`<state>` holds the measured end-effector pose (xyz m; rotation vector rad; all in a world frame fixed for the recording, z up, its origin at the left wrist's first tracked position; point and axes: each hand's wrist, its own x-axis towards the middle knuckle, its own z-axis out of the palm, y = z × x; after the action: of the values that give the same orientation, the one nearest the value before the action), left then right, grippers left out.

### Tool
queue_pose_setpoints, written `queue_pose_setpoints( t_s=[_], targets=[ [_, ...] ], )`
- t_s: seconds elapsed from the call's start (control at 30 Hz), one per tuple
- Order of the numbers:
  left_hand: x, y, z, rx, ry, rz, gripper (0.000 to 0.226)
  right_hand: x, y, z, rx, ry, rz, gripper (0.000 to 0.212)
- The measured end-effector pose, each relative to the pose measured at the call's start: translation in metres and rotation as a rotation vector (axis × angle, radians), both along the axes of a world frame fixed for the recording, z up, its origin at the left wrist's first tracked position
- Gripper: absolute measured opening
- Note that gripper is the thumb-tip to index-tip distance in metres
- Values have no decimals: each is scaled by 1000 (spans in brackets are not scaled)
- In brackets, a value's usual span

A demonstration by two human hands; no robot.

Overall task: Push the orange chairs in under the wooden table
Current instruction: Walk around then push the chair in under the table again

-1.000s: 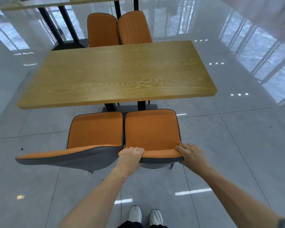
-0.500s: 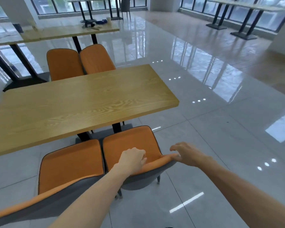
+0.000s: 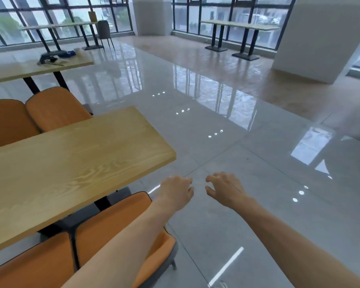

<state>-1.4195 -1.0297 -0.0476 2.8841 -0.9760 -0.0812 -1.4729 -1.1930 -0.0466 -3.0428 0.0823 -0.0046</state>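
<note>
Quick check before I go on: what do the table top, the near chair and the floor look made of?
Table top: wood or wood-look laminate, matte, with visible grain; which one I cannot tell. Near chair: orange upholstery, probably fabric or faux leather, dark piping, grey shell behind. Floor: large glossy grey tiles, mirroring windows and lights, so likely slick.

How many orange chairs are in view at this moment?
4: two on the wooden table's far side, two on the near side. Others may be out of frame.

My left hand [image 3: 178, 193] and right hand [image 3: 224, 189] have let go of the chair [image 3: 112, 229]. Both now hover with loose fingers, its backrest behind them.
</note>
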Motion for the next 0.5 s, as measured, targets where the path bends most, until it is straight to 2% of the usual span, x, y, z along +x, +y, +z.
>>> queue_pose_setpoints(
  t_s=[0.27, 0.5],
  targets=[
    [93, -126, -1, 17, -20, 49, 34, 90, -132, 8, -20, 15, 44, 35],
    [187, -167, 0, 6, 0, 177, 32, 196, -181, 1, -4, 39, 132, 34]
  ],
)
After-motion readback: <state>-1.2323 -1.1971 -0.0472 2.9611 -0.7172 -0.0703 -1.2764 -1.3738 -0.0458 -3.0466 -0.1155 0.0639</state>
